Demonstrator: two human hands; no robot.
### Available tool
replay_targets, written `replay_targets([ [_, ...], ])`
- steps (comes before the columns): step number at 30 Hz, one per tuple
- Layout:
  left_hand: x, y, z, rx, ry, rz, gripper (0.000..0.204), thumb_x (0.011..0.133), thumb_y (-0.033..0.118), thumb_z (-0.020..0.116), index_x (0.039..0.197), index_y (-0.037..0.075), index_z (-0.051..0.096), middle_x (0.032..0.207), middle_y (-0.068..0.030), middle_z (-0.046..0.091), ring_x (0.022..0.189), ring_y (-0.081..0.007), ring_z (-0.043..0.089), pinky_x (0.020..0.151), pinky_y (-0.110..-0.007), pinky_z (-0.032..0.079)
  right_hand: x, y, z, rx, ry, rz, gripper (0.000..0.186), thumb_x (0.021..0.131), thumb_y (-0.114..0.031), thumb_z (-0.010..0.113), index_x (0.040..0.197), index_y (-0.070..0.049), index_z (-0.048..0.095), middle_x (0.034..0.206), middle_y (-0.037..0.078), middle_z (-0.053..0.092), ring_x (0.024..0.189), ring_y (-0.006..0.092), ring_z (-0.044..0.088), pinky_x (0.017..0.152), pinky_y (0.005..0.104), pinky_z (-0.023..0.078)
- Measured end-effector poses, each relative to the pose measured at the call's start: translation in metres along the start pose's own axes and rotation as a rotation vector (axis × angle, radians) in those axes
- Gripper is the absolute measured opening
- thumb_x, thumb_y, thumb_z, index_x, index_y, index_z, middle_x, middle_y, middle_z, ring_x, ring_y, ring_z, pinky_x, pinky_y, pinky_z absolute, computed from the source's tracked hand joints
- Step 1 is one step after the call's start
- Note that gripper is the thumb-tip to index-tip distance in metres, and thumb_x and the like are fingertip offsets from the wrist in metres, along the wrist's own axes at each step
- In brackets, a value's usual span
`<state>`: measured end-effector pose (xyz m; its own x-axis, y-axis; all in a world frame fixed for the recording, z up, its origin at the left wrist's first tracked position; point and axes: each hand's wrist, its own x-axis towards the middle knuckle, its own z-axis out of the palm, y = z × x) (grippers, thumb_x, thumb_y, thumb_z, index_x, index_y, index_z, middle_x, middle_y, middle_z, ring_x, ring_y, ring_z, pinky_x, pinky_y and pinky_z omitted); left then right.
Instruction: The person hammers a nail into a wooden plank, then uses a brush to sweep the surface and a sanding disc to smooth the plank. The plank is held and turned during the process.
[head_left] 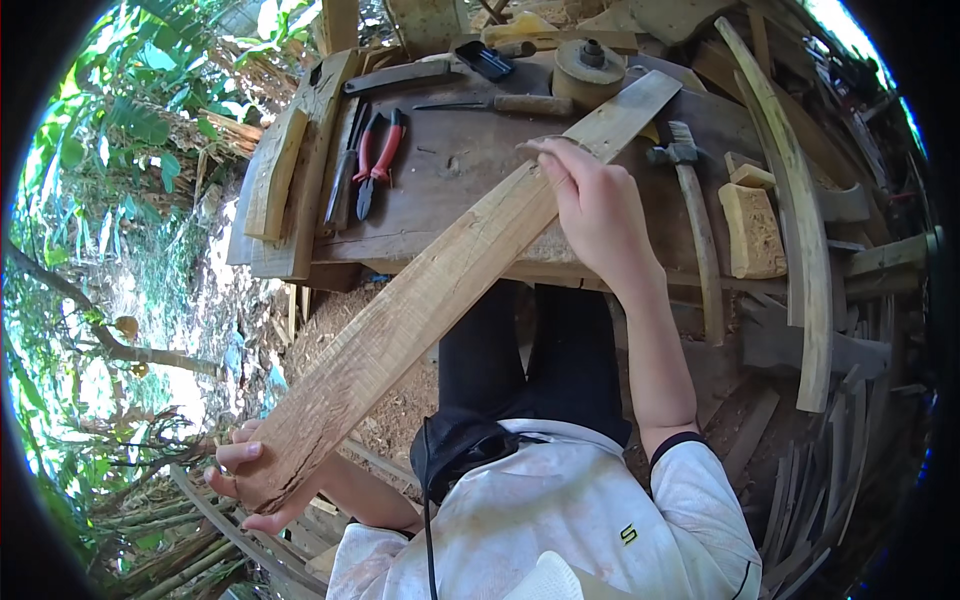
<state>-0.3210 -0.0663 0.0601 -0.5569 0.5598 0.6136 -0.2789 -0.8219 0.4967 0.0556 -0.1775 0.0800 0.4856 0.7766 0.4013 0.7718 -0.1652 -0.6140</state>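
A long wooden plank (400,310) slants from the lower left up across the workbench. Its near end sits in my left hand (265,475), with the palm beneath and the fingers round the edge. Toward the far end, my right hand (595,190) is closed low over the plank's upper face. A thin greyish edge shows at its fingertips, too small to name. Just right of the plank's far part lies a hammer (690,190) with a wooden handle. Left of it on the bench are red-handled pliers (375,160).
On the bench (440,215) lie a wooden-handled pointed tool (520,104), a round wooden block with a bolt (588,72) and a black item (484,60). Wooden boards (275,175) line its left side. A wood block (752,230) and a long curved strip (800,220) are at right.
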Motion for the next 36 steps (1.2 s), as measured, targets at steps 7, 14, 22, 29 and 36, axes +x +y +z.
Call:
replay_targets([
  [7,0.007,-0.002,-0.015,-0.072,-0.154,0.028,0.078,0.095,0.078,0.045,0.129,0.010,0.062,0.077,-0.0079,0.054,0.056,-0.0143,0.034,0.059,-0.032,0.033,0.004,-0.003,-0.017,0.063,-0.106,0.116,0.021,0.104,-0.013,0.066,0.120,-0.006,0.075,0.116,0.018,0.078,0.114,0.0360,0.075,0.101,0.0457,0.059],
  [14,0.020,-0.011,-0.043,-0.229,-0.289,-0.053,0.085,0.091,0.081,0.044,0.132,0.010,0.068,0.081,-0.0127,0.059,0.065,-0.0228,0.051,0.063,-0.040,0.042,-0.004,0.020,-0.004,0.051,0.122,-0.219,0.027,0.110,-0.016,0.059,0.128,-0.003,0.074,0.103,0.022,0.079,0.086,0.0335,0.079,0.074,0.0415,0.059],
  [22,0.023,-0.010,-0.036,-0.157,-0.216,-0.052,0.080,0.091,0.078,0.047,0.131,0.010,0.065,0.080,-0.0105,0.056,0.062,-0.0188,0.041,0.065,-0.039,0.037,0.026,0.054,-0.024,-0.125,0.094,0.214,0.030,0.110,-0.024,0.060,0.125,-0.002,0.074,0.103,0.026,0.076,0.100,0.0399,0.076,0.083,0.0437,0.059],
  [29,0.032,-0.015,-0.041,-0.144,-0.271,-0.031,0.077,0.092,0.076,0.045,0.130,0.012,0.065,0.081,-0.0094,0.055,0.061,-0.0166,0.036,0.067,-0.038,0.034,0.052,0.096,-0.041,-0.247,0.118,0.344,0.029,0.108,-0.022,0.060,0.125,-0.002,0.073,0.111,0.027,0.073,0.109,0.0469,0.070,0.092,0.0483,0.057],
  [36,0.051,-0.010,-0.047,-0.122,-0.206,-0.040,0.078,0.092,0.075,0.043,0.132,0.011,0.065,0.081,-0.0076,0.053,0.065,-0.0171,0.037,0.068,-0.038,0.034,0.040,0.095,-0.039,-0.237,0.160,0.305,0.032,0.109,-0.024,0.059,0.128,-0.001,0.071,0.114,0.027,0.074,0.111,0.0462,0.069,0.092,0.0493,0.057],
])
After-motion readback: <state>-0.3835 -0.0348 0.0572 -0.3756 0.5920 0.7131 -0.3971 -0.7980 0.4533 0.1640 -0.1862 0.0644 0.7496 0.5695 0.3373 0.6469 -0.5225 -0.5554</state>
